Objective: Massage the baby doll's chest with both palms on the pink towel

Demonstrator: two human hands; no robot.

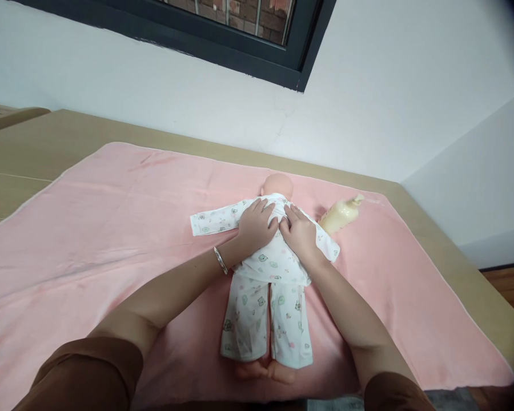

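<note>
A baby doll [276,185] lies on a pink blanket [111,228], head toward the wall, dressed in a white printed shirt [274,260] and matching trousers [265,325]. My left hand [256,226] rests on the doll's chest, its fingers curled into the shirt fabric near the collar. Beside it, my right hand [298,231] presses on the same shirt front, fingers together on the cloth. The doll's bare right arm [341,214] sticks out to the right, outside the shirt sleeve [328,245]. The other sleeve [214,221] lies stretched out to the left. A silver bracelet [220,260] circles my left wrist.
The blanket covers a wooden surface [34,142] that meets a white wall [368,103]. A dark window frame [257,51] runs above. The surface's right edge [475,274] drops to a wooden floor [509,291].
</note>
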